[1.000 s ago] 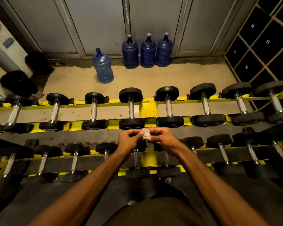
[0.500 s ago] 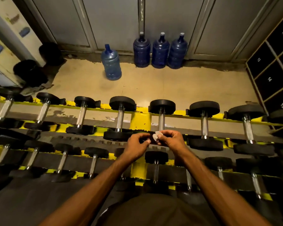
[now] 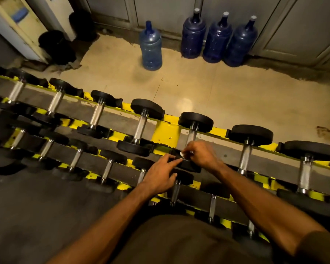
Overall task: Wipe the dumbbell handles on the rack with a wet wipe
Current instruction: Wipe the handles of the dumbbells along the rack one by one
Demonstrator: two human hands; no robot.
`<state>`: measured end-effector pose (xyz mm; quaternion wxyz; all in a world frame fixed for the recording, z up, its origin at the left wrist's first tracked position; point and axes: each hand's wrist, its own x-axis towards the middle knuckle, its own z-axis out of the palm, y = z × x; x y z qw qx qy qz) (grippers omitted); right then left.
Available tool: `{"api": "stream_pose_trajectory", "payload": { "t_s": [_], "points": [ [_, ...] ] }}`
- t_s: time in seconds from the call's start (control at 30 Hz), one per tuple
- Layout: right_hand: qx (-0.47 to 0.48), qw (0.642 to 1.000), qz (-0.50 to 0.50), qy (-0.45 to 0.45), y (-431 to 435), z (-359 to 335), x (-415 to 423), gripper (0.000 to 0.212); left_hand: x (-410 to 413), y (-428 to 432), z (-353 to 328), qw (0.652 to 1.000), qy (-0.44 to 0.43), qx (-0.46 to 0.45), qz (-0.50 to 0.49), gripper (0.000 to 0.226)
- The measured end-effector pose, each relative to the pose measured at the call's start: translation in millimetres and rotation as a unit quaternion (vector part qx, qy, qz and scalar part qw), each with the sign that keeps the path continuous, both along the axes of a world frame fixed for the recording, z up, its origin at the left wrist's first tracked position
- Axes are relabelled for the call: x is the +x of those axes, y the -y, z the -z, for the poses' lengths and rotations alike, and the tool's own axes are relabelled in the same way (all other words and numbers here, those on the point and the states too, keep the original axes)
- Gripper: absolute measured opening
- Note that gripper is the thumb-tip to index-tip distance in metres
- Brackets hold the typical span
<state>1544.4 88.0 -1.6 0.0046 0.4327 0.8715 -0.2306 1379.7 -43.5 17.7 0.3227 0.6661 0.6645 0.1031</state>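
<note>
Head view: my right hand [image 3: 202, 155] sits over the near head of a top-row dumbbell. Its fingers are curled, pinching the wet wipe [image 3: 182, 153], a small white wad showing at the hand's 9 o'clock edge. At 7 o'clock of the wipe lies my left hand [image 3: 159, 175], fingers stretched toward it and gripping nothing. Whether the tips touch the wad I cannot tell.

Nearest dumbbell handle [image 3: 191, 135] stands just at 12 o'clock of my right hand, bright metal, seated in the yellow rack [image 3: 167, 132].

Judgement:
- **Wipe:** light, limp, damp, apt to bunch and slip. Best spread out, then wrapped round the bar with thumb and fingers.
- **Handle:** stiff, weighted at both ends, unlikely to roll in its cradle. Take it mid-bar, between the collars.

Blue water bottles [image 3: 151, 48] at 11 o'clock, well apart.
</note>
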Motion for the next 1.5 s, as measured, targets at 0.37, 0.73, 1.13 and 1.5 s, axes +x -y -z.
{"api": "stream_pose_trajectory", "payload": {
  "t_s": [0.37, 0.73, 1.13, 1.5],
  "points": [
    [-0.021, 0.911, -0.25, 0.328, -37, -16, -92, 0.021, -16, -12, 1, 0.997, -0.035, 0.027, 0.069, 0.057],
    [-0.157, 0.966, 0.204, -0.01, 9, 2, 0, 0.005, -41, -26, 5, 0.99, -0.04, 0.047, 0.124, 0.053],
    [-0.392, 0.853, 0.338, -0.073, -1, 23, -8, 0.015, -33, -28, 12, 0.993, -0.019, 0.031, 0.114, 0.047],
    [-0.168, 0.944, 0.248, -0.141, 6, 6, 4, 0.01, -42, -49, 12, 0.984, -0.039, 0.053, 0.166, 0.042]
  ]
}}
